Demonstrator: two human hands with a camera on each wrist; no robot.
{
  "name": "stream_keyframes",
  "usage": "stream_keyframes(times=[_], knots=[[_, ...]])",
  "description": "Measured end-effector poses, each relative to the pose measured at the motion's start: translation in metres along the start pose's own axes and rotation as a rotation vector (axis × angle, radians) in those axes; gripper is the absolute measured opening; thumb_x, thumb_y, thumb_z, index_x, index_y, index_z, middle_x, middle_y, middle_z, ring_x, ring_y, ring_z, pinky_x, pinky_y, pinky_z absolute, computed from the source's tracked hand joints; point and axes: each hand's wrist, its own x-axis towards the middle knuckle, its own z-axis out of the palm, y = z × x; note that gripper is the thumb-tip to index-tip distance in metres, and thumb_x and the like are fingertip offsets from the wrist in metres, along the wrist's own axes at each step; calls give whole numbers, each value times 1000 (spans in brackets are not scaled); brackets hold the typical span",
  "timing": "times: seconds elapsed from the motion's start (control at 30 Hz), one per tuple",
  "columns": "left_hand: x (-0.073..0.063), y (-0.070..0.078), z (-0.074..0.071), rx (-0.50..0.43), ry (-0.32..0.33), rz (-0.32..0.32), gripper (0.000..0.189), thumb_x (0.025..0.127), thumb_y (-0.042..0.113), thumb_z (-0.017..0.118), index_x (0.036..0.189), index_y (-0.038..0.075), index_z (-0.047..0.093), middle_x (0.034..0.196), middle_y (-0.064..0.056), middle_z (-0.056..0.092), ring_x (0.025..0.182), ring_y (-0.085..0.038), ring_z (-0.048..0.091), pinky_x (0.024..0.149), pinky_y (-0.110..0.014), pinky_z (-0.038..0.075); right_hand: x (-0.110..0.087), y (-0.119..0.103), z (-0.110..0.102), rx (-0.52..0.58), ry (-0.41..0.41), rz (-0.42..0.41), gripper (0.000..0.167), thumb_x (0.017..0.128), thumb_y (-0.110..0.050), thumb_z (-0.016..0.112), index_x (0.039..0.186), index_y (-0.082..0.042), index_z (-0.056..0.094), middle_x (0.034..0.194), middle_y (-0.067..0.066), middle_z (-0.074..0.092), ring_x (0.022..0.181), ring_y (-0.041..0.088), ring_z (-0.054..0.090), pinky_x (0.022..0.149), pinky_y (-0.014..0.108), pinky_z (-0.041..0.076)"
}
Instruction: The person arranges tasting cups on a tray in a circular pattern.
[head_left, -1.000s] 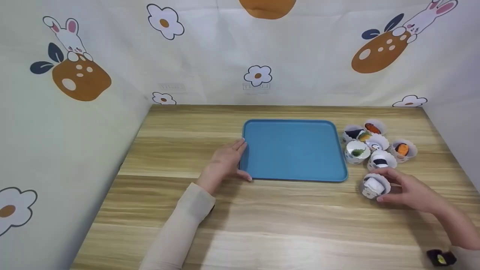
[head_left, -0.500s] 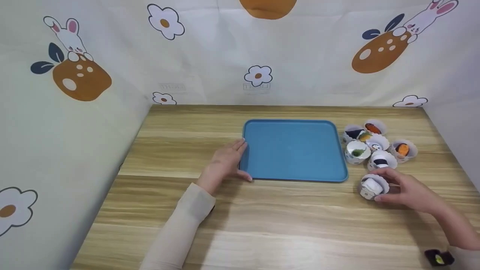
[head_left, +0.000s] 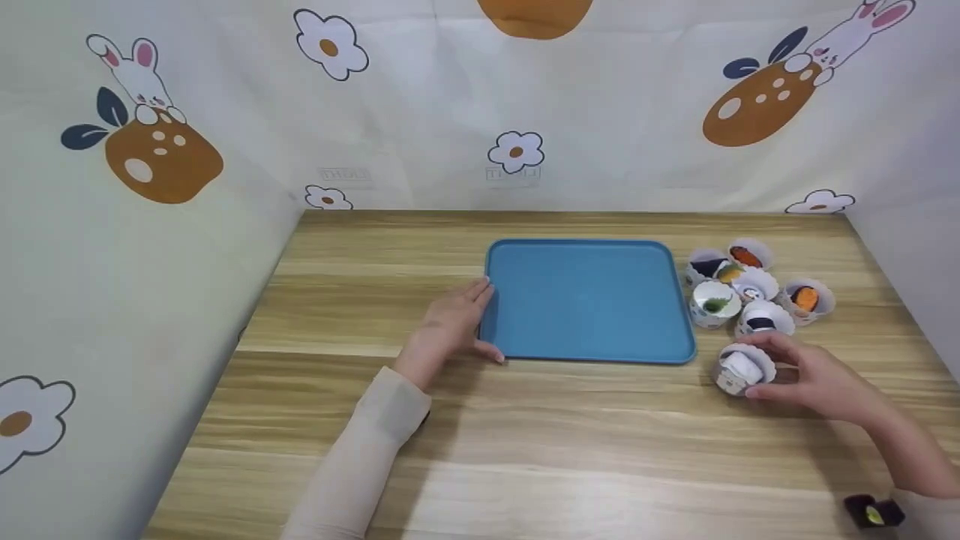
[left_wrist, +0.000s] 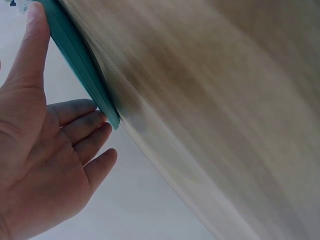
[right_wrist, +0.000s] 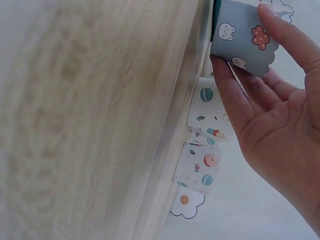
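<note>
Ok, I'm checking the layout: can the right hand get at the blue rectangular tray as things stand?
Probably yes: only bare wood-grain tabletop shows between the tray and the pale scalloped paper cup that the right hand holds.

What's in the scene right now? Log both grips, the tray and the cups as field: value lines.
Right grip: thumb and fingers around a patterned cup
Held cup contents: white piece
Held cup position: right of the tray's near-right corner
Left grip: fingers at the tray's left rim, thumb at its near-left corner
Tray: blue, on a wood-grain table
Other cups: six, grouped right of the tray, beyond the held cup
Some contents there: green leaf, orange piece, red piece
Unclear: whether the held cup touches the table
</note>
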Motion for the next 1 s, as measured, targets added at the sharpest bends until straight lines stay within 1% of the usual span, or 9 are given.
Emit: stream_keyframes(times=[0.03, 0.13, 0.33, 0.53, 0.63, 0.77, 1.0], knots=[[0, 0, 0, -5, 4, 1, 122, 69, 67, 79, 158, 4, 24, 167, -11, 19, 156, -22, 19, 126, -37, 23, 0, -1, 0, 6, -2, -3, 59, 79, -8, 83, 131, -1, 56, 120, -20, 58, 110, -19, 49, 84, 6, 48], [0, 0, 0, -9, 2, 1, 122, 69, 66, 79, 158, 4, 24, 167, -11, 19, 156, -23, 19, 126, -37, 23, 2, -4, 0, 5, 0, 12, 56, 79, -9, 83, 129, -3, 57, 118, -15, 60, 110, -19, 49, 85, 6, 48], [-1, 1, 0, -12, -2, -1, 121, 70, 66, 78, 158, 4, 23, 168, -11, 18, 156, -23, 18, 127, -38, 21, 5, -13, -1, -12, -11, 42, 54, 82, -16, 82, 128, -6, 57, 119, -5, 63, 110, -19, 49, 87, 7, 47], [0, 1, 0, -17, 0, -2, 121, 70, 66, 78, 158, 4, 22, 168, -11, 18, 156, -23, 18, 127, -38, 21, 9, -18, -1, 3, -21, 52, 52, 83, -17, 81, 128, -7, 57, 119, 1, 64, 109, -15, 52, 87, 8, 48], [0, 1, 0, -22, 2, -1, 121, 70, 65, 79, 158, 4, 23, 167, -12, 18, 156, -23, 18, 127, -38, 21, 11, -21, -1, 23, -27, 66, 51, 84, -17, 80, 128, -8, 57, 119, 4, 63, 108, -11, 55, 87, 10, 49], [-1, 1, 0, -25, 0, 1, 121, 70, 66, 78, 158, 4, 23, 167, -11, 18, 156, -23, 18, 127, -39, 20, 15, -26, 0, 12, -22, 81, 54, 83, -19, 81, 130, -11, 57, 120, 4, 62, 106, -9, 58, 86, 10, 49], [-1, -1, 2, 3, 9, 2, 121, 70, 69, 76, 158, 5, 23, 168, -10, 19, 156, -24, 18, 127, -43, 21, 22, -35, 0, 22, -11, 61, 57, 81, -17, 83, 131, -8, 56, 119, 7, 63, 106, -9, 58, 87, 7, 46]])
